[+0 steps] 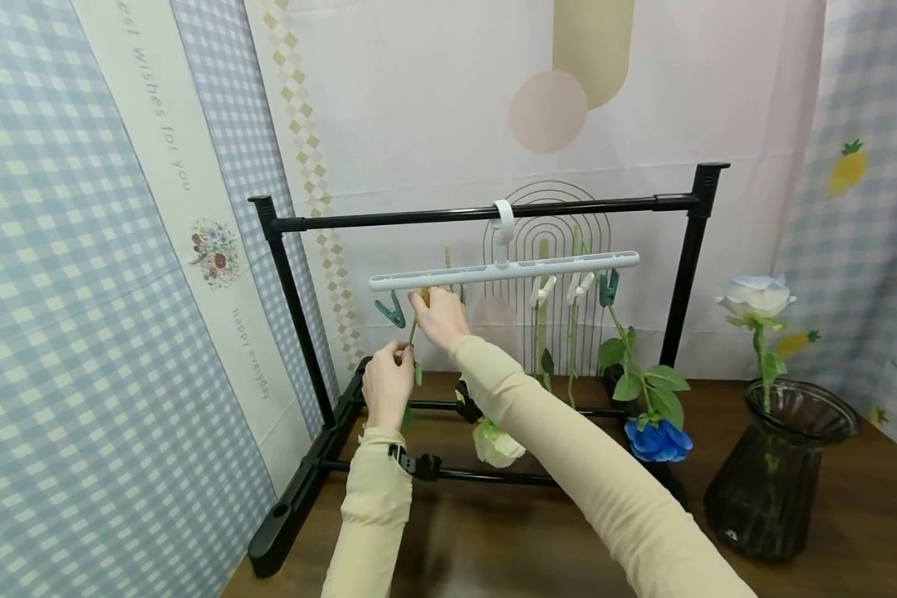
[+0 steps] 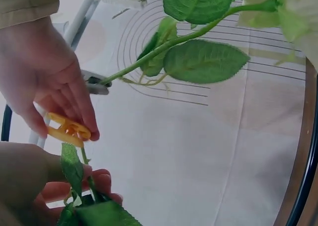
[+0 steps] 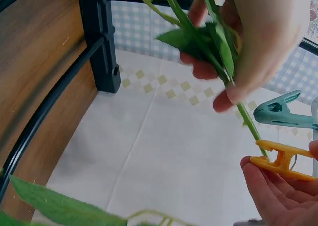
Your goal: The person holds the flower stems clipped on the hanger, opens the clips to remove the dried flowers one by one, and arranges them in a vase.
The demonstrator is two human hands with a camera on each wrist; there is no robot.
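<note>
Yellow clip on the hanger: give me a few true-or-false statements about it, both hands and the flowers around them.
1. The right hand pinches the yellow clip. True.
2. The left hand holds a blue flower. False: it grips a green stem with leaves; the blue flower hangs head down from a clip near the right end of the white hanger.
3. The green stem's tip is at the yellow clip. True.
4. The glass vase stands empty. False: a white flower stands in it.
5. The teal clip beside the yellow one holds a stem. False: nothing hangs from it.
</note>
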